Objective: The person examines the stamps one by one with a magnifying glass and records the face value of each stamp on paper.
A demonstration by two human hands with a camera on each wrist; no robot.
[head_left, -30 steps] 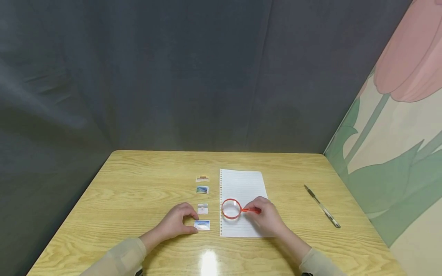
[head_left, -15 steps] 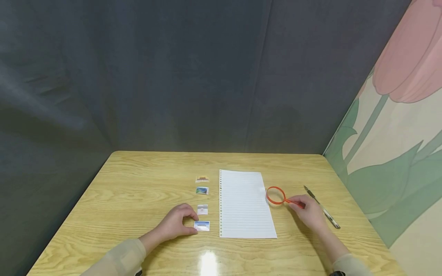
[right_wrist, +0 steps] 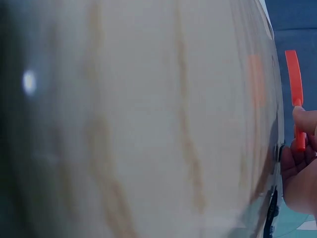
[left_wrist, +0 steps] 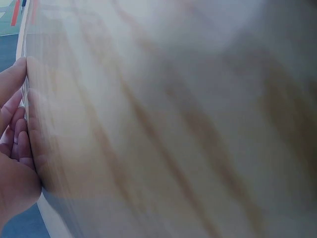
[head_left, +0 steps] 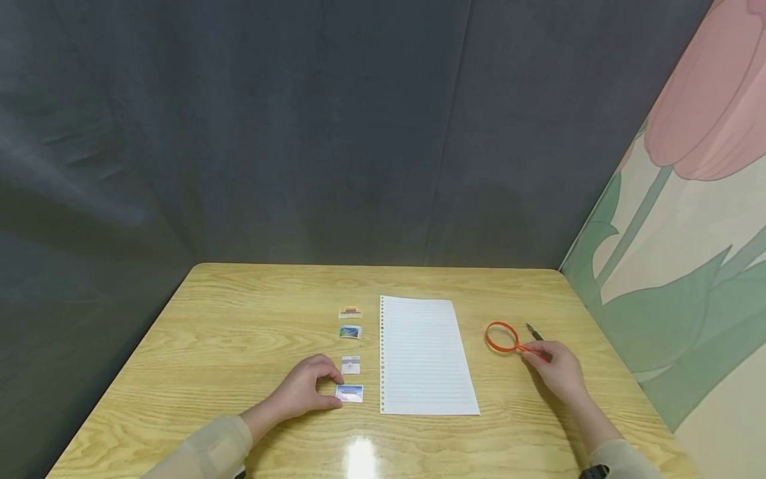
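The right hand [head_left: 558, 374] pinches the handle of a red magnifying glass [head_left: 518, 347] tight between thumb and finger, up over the counter [head_left: 269, 319], to the right of the lined paper [head_left: 427, 359]. It hides most of a pen [head_left: 534, 332]. The left hand [head_left: 304, 387] curls, thumb and finger a bit apart, and holds the left corners of the nearest little card [head_left: 350, 394]. Three more cards [head_left: 350, 364] lie in a line behind it.

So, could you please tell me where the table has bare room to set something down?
The table is bare beyond the left hand, left of the four cards, and, more narrowly, between paper and magnifying glass. Crowded: around the cards, and where the right hand partly hides the pen.
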